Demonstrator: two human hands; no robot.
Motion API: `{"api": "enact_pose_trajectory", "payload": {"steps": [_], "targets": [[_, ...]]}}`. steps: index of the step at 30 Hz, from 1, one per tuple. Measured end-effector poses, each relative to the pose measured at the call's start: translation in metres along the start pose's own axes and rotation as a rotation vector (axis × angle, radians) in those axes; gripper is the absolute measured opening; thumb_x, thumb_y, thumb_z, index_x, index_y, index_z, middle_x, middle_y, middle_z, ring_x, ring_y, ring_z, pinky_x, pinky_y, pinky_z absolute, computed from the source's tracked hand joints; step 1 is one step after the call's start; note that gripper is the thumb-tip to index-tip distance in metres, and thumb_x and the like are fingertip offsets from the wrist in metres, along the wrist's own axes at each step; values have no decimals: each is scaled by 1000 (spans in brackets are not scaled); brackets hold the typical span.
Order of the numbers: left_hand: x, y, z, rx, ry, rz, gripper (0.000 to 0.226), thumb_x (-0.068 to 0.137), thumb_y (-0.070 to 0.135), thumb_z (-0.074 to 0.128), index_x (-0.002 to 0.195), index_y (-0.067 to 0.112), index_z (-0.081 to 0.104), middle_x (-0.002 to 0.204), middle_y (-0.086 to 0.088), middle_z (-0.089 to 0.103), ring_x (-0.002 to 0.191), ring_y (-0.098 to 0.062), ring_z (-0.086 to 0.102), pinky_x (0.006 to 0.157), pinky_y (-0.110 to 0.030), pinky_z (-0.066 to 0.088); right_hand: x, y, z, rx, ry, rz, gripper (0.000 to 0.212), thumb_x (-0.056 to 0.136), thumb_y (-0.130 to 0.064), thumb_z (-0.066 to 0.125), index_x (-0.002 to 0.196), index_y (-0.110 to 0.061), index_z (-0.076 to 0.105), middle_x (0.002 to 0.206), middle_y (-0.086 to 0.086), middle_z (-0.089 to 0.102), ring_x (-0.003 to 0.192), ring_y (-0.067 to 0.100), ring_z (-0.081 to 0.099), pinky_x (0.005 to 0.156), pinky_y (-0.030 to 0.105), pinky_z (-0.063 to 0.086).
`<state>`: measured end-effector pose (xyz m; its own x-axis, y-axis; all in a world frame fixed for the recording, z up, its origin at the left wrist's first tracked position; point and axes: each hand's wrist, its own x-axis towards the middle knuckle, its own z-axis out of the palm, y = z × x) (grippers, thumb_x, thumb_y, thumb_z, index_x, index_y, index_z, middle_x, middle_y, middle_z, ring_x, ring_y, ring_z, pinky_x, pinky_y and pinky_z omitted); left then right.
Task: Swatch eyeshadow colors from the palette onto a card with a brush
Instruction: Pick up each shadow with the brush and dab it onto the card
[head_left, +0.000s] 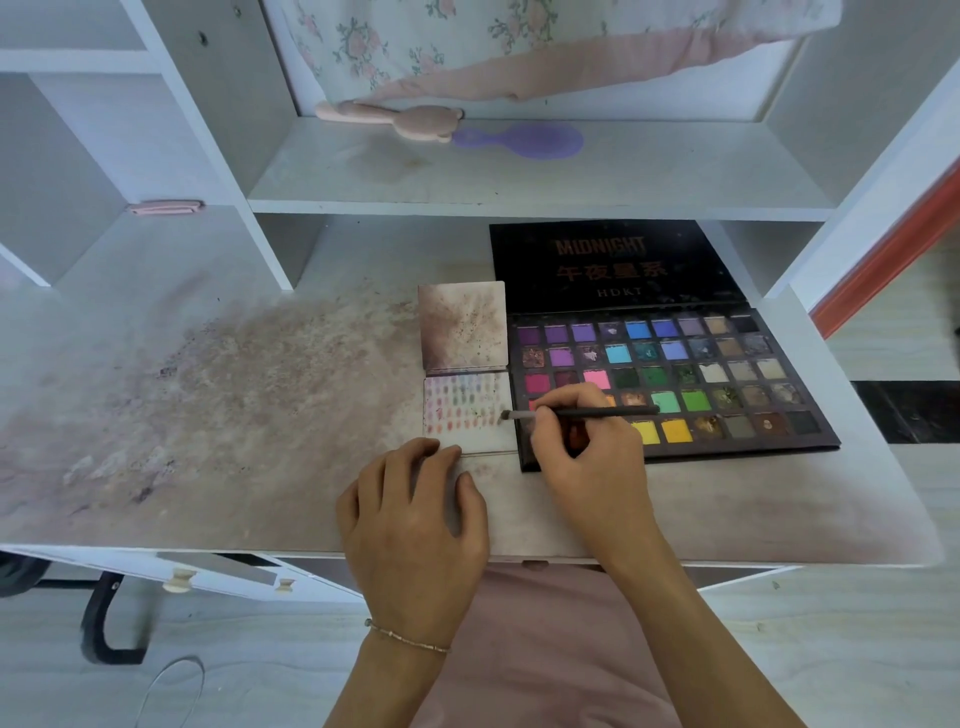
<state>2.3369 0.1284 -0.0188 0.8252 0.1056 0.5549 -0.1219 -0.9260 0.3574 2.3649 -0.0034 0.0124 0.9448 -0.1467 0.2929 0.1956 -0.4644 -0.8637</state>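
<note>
Head view: the right hand (587, 436) pinches a thin brush (582, 413), its tip at the right edge of the card (467, 410), which lies just left of the open palette (727, 374) on the desk (234, 415). The left hand (415, 519) lies on the card's near edge with fingers loosely bent, gripping nothing. Rows of faint swatches already fill much of the card. I'd keep the card pinned and lay a short, light stroke in a bare spot, apart from neighbouring marks.
</note>
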Motion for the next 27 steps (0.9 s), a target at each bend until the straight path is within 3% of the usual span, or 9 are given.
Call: {"api": "enact_pose_trajectory", "payload": {"steps": [5,9,14,19,21,23,25,27], "targets": [[4,0,-10,-137,-116,-52,32,78,29,47,98,14,67,101,-5,64,93,-26,60,81,-38,42,0,2,-3,240,141,53,29,89,-4,54,81,-32,53,68,-5,58,63,17,56,55,20,46],[21,-2,-16,-373,-160,-199,38,82,17,61,119,12,58,112,-5,51,103,-22,52,86,-41,47,0,3,-2,282,158,73,31,90,-8,53,81,-38,54,68,-6,60,69,22,58,59,26,50],[73,-14,-5,-440,-219,-275,48,85,23,57,131,18,45,129,-4,44,113,-18,48,96,-39,44,0,5,-2,296,147,106,30,91,-15,52,80,-43,55,75,-7,63,74,10,62,64,18,52],[116,-15,21,-529,-336,-327,55,87,26,57,138,18,35,129,-1,49,102,-8,48,88,-27,43,0,5,-2,296,156,106,24,91,-13,51,82,-35,54,74,-9,63,73,4,63,61,11,49],[124,-13,25,-578,-304,-340,52,87,27,58,135,18,40,117,3,55,99,-10,53,88,-27,46,0,5,-2,281,158,93,25,91,-12,51,81,-34,53,74,-8,63,74,3,63,62,10,49],[129,-11,25,-592,-211,-303,39,87,26,56,125,18,51,101,8,57,91,-7,55,82,-16,45,1,5,-1,288,160,97,24,91,-12,51,81,-34,54,73,-9,64,74,0,64,61,9,48],[129,-9,21,-609,-144,-237,22,90,24,52,110,19,60,91,10,60,82,-1,55,72,-3,40,0,7,-1,288,162,108,22,91,-15,51,82,-34,55,72,-12,64,75,-1,64,61,8,48],[124,-8,15,-650,-119,-184,18,92,22,47,90,21,65,82,9,63,74,1,55,65,-2,38,0,8,-1,281,163,113,19,91,-17,51,83,-34,55,72,-13,64,76,-1,64,62,8,47]]}}
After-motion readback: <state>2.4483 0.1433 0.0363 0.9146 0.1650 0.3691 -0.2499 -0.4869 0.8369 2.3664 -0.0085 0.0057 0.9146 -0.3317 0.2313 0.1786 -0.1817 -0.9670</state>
